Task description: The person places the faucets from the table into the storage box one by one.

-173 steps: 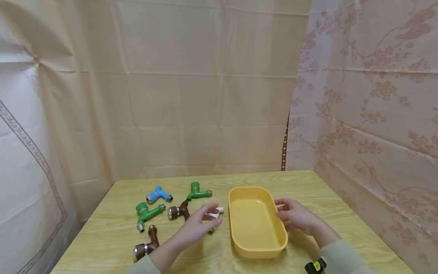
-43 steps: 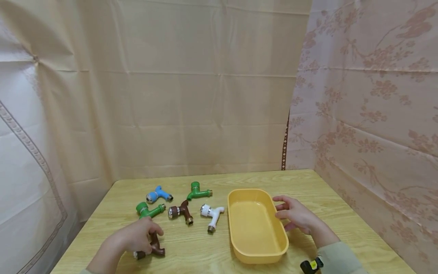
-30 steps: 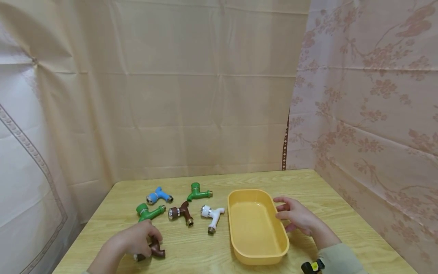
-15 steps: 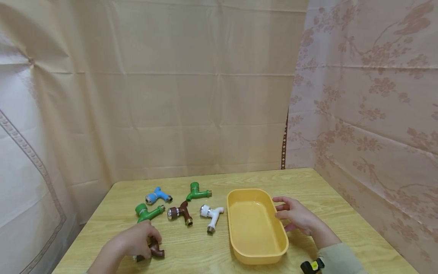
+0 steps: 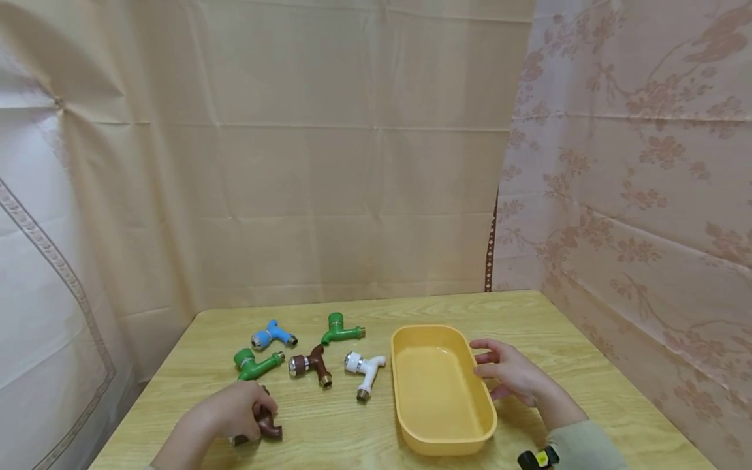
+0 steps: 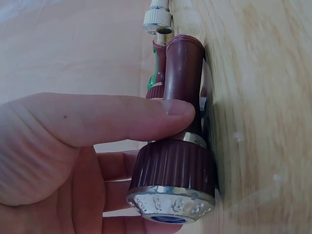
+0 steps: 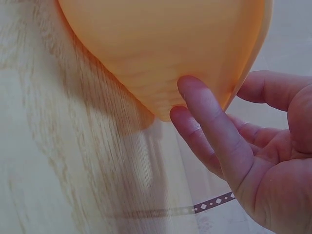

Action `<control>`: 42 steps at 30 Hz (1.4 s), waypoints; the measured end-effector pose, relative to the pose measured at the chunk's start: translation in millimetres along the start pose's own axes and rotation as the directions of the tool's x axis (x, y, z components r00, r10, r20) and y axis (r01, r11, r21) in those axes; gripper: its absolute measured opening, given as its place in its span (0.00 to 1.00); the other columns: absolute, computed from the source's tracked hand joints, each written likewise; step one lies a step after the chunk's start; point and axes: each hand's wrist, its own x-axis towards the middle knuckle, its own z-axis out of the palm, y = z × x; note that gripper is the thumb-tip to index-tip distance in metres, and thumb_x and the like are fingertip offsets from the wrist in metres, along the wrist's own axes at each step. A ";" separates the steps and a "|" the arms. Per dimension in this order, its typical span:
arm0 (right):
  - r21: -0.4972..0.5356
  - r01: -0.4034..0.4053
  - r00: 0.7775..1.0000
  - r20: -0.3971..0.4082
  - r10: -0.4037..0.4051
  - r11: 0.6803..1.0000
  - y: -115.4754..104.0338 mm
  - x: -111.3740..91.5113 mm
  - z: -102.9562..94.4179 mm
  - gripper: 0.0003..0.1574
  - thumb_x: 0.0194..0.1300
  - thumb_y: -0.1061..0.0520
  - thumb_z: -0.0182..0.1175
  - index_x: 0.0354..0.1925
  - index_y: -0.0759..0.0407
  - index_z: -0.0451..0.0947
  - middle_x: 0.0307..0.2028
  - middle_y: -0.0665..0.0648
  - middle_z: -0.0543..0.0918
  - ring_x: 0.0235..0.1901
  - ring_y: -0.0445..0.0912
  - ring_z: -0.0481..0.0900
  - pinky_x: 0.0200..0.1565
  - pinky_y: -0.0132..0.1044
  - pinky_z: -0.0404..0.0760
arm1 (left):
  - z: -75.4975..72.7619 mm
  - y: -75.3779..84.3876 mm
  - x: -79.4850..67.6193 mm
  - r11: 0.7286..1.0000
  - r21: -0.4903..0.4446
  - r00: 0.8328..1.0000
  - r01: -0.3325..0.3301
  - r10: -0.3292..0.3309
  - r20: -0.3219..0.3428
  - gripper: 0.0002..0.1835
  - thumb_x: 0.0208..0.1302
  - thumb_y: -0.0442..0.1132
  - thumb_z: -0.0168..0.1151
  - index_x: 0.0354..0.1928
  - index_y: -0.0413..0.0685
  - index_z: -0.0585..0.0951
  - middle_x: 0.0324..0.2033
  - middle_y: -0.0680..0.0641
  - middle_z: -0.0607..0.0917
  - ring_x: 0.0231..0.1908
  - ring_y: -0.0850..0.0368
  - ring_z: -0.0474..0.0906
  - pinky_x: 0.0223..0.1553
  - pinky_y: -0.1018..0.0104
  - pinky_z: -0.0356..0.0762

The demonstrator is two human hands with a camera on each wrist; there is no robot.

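Pinching a brown tap [image 5: 269,424], the left hand [image 5: 226,408] is well left of the yellow bin [image 5: 435,378] and level with its near end. The tap lies right under those fingers, its long axis running roughly toward the bin: ribbed knob [image 6: 173,165] on the far side from it, smooth spout on the near side. The left thumb [image 6: 141,119] lies across the body, its fingers curled behind, the gap just the tap's own thickness. It appears to rest on the table [image 5: 564,339].

The right hand [image 5: 514,375], nearer the bin, is just right of it, with fingers [image 7: 214,122] spread and fairly straight, seeming to touch its outer wall but gripping nothing.

Just left of the bin lies a white tap [image 5: 367,373], and farther left a second brown tap [image 5: 317,361], two green taps [image 5: 341,333] and a blue tap [image 5: 272,335].
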 end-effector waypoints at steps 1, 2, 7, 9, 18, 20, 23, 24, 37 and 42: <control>0.002 0.001 1.000 0.002 -0.001 1.000 0.4 0.2 0.0 0.41 0.69 0.65 0.62 0.74 0.68 0.56 0.61 0.74 0.72 0.45 0.57 0.84 0.30 0.49 0.87 | 0.0 0.4 0.0 1.000 0.004 1.000 0.009 -0.009 -0.001 0.24 0.41 0.19 0.73 0.42 0.46 0.90 0.35 0.52 0.82 0.34 0.52 0.73 0.38 0.55 0.75; 0.004 0.002 1.000 0.004 -0.002 1.000 0.9 0.2 0.2 0.41 0.69 0.65 0.61 0.74 0.68 0.56 0.61 0.74 0.72 0.45 0.57 0.84 0.30 0.49 0.86 | 0.0 0.7 -0.1 1.000 0.007 1.000 0.017 -0.017 -0.002 0.23 0.41 0.19 0.74 0.42 0.47 0.90 0.36 0.52 0.82 0.34 0.52 0.73 0.39 0.54 0.76; 0.011 0.012 1.000 0.018 -0.012 1.000 2.5 -1.1 1.2 0.42 0.70 0.65 0.61 0.74 0.70 0.54 0.61 0.76 0.71 0.45 0.57 0.84 0.30 0.50 0.86 | 0.6 0.5 -1.1 0.999 0.023 1.000 0.027 -0.027 -0.008 0.22 0.41 0.20 0.74 0.40 0.48 0.90 0.34 0.53 0.82 0.33 0.52 0.73 0.39 0.54 0.76; 0.008 0.007 1.000 0.011 -0.007 1.000 2.7 -1.4 1.9 0.41 0.69 0.66 0.61 0.74 0.69 0.55 0.61 0.75 0.72 0.45 0.57 0.84 0.30 0.51 0.86 | 0.8 -0.9 -1.7 1.000 0.020 1.000 0.014 -0.013 -0.006 0.22 0.41 0.19 0.74 0.39 0.48 0.89 0.32 0.52 0.82 0.32 0.52 0.73 0.37 0.54 0.76; 0.012 0.005 1.000 0.012 -0.005 1.000 2.4 -0.8 2.0 0.41 0.69 0.65 0.61 0.74 0.69 0.56 0.60 0.75 0.72 0.45 0.57 0.84 0.31 0.52 0.87 | -1.3 -7.4 -2.4 0.998 0.014 0.999 -0.054 0.054 0.009 0.21 0.41 0.20 0.69 0.38 0.49 0.89 0.31 0.52 0.81 0.31 0.51 0.73 0.34 0.56 0.73; 0.008 0.005 1.000 0.013 -0.005 1.000 1.9 -0.8 2.1 0.41 0.69 0.65 0.61 0.74 0.69 0.55 0.61 0.75 0.72 0.45 0.57 0.84 0.31 0.51 0.87 | -1.7 -7.9 -2.4 0.998 0.015 0.998 -0.059 0.059 0.010 0.21 0.41 0.20 0.69 0.38 0.49 0.89 0.30 0.52 0.81 0.31 0.51 0.73 0.34 0.56 0.73; 0.005 0.004 1.000 0.014 -0.004 1.000 0.6 -0.9 2.4 0.41 0.69 0.65 0.61 0.74 0.69 0.55 0.61 0.75 0.72 0.45 0.57 0.84 0.31 0.51 0.87 | -2.2 -8.9 -2.3 0.997 0.013 0.997 -0.070 0.070 0.012 0.21 0.42 0.21 0.69 0.40 0.48 0.89 0.30 0.53 0.81 0.30 0.52 0.73 0.33 0.58 0.72; 0.004 0.004 1.000 0.012 -0.004 1.000 0.6 -0.8 2.4 0.41 0.69 0.65 0.61 0.74 0.68 0.55 0.61 0.75 0.72 0.45 0.58 0.84 0.31 0.51 0.87 | -2.5 -9.2 -2.0 0.997 0.014 0.997 -0.076 0.076 0.012 0.21 0.42 0.21 0.69 0.40 0.48 0.88 0.29 0.52 0.81 0.30 0.53 0.73 0.32 0.59 0.72; 0.013 0.017 1.000 0.022 -0.017 1.000 1.1 -0.2 0.9 0.41 0.70 0.65 0.60 0.74 0.69 0.54 0.61 0.76 0.71 0.46 0.58 0.83 0.31 0.51 0.86 | -7.6 -8.1 1.5 0.986 0.066 0.979 -0.153 0.160 -0.125 0.24 0.47 0.25 0.69 0.52 0.39 0.86 0.25 0.52 0.77 0.26 0.57 0.69 0.27 0.66 0.67; 0.014 0.022 1.000 0.016 -0.022 1.000 2.2 1.2 -0.1 0.41 0.69 0.66 0.61 0.74 0.70 0.55 0.61 0.76 0.71 0.46 0.58 0.84 0.32 0.52 0.87 | -10.5 -5.1 1.6 0.984 0.036 0.972 -0.173 0.177 -0.153 0.25 0.50 0.24 0.69 0.55 0.37 0.85 0.25 0.52 0.77 0.27 0.56 0.69 0.26 0.67 0.67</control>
